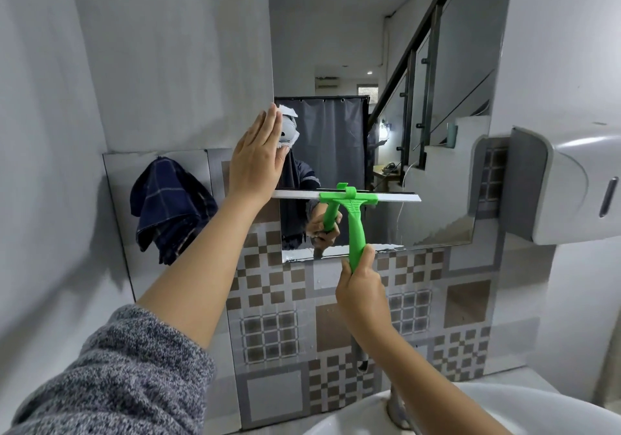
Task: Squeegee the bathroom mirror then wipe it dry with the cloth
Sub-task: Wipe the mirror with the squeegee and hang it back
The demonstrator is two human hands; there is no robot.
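Note:
A tall mirror (336, 48) hangs on the wall ahead. My right hand (361, 282) is shut on the handle of a green squeegee (353, 214), whose white blade lies level across the lower part of the glass. Below the blade, water streaks show along the mirror's bottom edge. My left hand (257, 162) rests flat, fingers together, on the mirror's left edge and holds nothing. A dark blue checked cloth (169, 204) hangs on the wall to the left of the mirror.
A white paper towel dispenser (557, 186) juts out from the wall at right, close to the mirror's lower right corner. A white basin (369, 414) with a tap sits below. Patterned brown and grey tiles (275, 330) cover the wall under the mirror.

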